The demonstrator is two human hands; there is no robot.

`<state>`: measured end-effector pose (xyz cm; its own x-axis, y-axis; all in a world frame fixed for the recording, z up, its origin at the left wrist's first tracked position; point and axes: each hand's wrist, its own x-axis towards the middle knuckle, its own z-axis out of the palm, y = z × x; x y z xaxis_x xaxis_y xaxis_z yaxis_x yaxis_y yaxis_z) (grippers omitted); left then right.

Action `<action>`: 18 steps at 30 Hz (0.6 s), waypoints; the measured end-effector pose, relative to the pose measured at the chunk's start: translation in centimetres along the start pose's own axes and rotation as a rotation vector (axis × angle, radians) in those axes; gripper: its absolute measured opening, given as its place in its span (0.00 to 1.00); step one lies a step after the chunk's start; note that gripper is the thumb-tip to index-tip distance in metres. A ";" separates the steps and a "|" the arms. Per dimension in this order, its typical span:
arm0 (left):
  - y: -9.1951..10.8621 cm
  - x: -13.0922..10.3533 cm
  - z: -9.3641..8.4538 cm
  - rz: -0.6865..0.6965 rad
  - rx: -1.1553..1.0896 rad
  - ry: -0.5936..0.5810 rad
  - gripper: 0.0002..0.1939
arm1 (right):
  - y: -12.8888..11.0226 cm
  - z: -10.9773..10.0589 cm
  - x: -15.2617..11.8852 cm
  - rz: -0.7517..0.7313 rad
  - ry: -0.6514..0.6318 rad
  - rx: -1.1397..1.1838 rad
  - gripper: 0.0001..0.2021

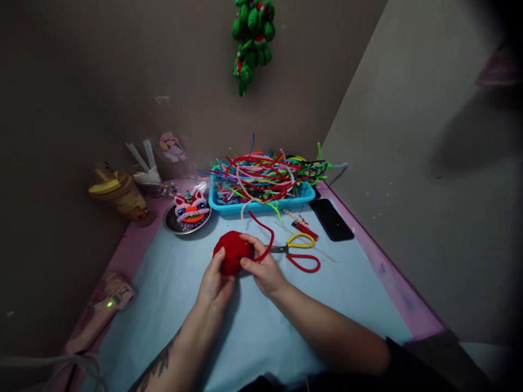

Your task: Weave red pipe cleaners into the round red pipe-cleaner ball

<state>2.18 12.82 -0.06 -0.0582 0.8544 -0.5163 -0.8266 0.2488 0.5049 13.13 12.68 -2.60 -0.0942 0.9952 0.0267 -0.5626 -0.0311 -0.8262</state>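
- Nearest us, our forearms reach in over the pale blue table (171, 305).
- Our left hand (216, 284) cups a red fuzzy ball (231, 251) from below — fingers closed against its side.
- Our right hand (263, 268) pinches the ball's right edge, with a red pipe cleaner (266, 235) curling up from the grip.
- Just right of the hands lie scissors (297, 251); a black phone (330, 219) sits beyond.
- Farther back — a blue tray (261, 202) heaped with coloured pipe cleaners, and a pink craft figure (191, 209) on a metal dish.

scissors (297, 251) lie near a phone (330, 219), behind them a blue tray (261, 202) of pipe cleaners.
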 end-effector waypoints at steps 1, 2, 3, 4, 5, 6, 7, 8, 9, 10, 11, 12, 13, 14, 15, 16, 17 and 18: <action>0.0 0.0 0.0 0.010 -0.006 0.007 0.14 | 0.0 0.1 0.0 0.010 -0.021 0.013 0.27; 0.1 0.0 0.0 0.018 -0.014 0.009 0.14 | -0.1 0.1 -0.1 0.019 -0.036 0.022 0.28; 0.1 0.0 -0.1 0.024 -0.023 0.001 0.14 | -0.1 0.2 -0.1 0.026 -0.039 0.024 0.29; 0.0 -0.1 -0.1 0.030 -0.027 -0.023 0.14 | -0.2 0.3 0.0 0.029 -0.031 0.022 0.29; -0.1 -0.2 -0.2 0.037 -0.024 -0.066 0.15 | -0.3 0.3 0.0 0.025 -0.012 0.019 0.29; -0.2 -0.3 -0.3 0.048 -0.009 -0.123 0.17 | -0.3 0.4 0.1 0.018 0.014 0.017 0.28; -0.4 -0.4 -0.4 0.061 0.016 -0.186 0.19 | -0.4 0.4 0.2 0.012 0.038 0.016 0.27; -0.5 -0.5 -0.4 0.076 0.048 -0.241 0.21 | -0.4 0.5 0.3 0.008 0.058 0.015 0.26; -0.8 -0.6 -0.4 0.094 0.081 -0.277 0.23 | -0.5 0.5 0.3 0.009 0.071 0.013 0.25; -1.0 -0.7 -0.4 0.114 0.111 -0.292 0.23 | -0.4 0.6 0.4 0.011 0.078 0.008 0.24; -1.1 -0.8 -0.5 0.133 0.133 -0.290 0.23 | -0.3 0.6 0.5 0.013 0.078 0.000 0.23; -1.3 -0.8 -0.5 0.150 0.146 -0.282 0.23 | -0.2 0.6 0.5 0.014 0.079 -0.011 0.22; -1.3 -0.8 -0.5 0.162 0.153 -0.276 0.22 | -0.1 0.5 0.5 0.013 0.089 -0.025 0.22; -1.3 -0.8 -0.5 0.170 0.158 -0.271 0.21 | 0.1 0.3 0.5 0.011 0.119 -0.046 0.22; -1.3 -0.7 -0.5 0.178 0.163 -0.266 0.21 | 0.2 0.1 0.5 0.009 0.177 -0.078 0.22; -1.2 -0.6 -0.6 0.187 0.167 -0.257 0.21 | 0.2 -0.1 0.4 -0.002 0.255 -0.130 0.20; -1.0 -0.5 -0.6 0.202 0.172 -0.245 0.21 | 0.0 -0.4 0.2 -0.033 0.339 -0.208 0.19; -0.9 -0.4 -0.6 0.220 0.181 -0.232 0.22 | -0.3 -0.6 0.1 -0.092 0.413 -0.311 0.17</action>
<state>2.55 11.98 -0.73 -0.0780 0.9719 -0.2220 -0.6950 0.1066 0.7111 13.84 12.81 -2.70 0.3108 0.9483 -0.0649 -0.2766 0.0249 -0.9607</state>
